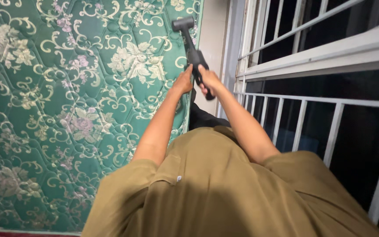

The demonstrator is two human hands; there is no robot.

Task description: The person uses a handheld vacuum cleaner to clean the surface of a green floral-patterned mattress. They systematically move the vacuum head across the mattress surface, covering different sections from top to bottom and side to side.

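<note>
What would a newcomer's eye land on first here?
First, the green floral quilted mattress filling the left side. Next, at top centre, the dark handheld vacuum, gripped by the left hand and right hand near the mattress's right edge. On the right, white window bars stand against darkness.

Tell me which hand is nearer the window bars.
Right. The right hand grips the black tool on the side toward the window bars; the left hand sits beside the mattress.

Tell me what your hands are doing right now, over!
Right hand gripping the black vacuum handle. Left hand touching the handle beside it. Nozzle up against the green flowered mattress. White window bars close on the right.
</note>
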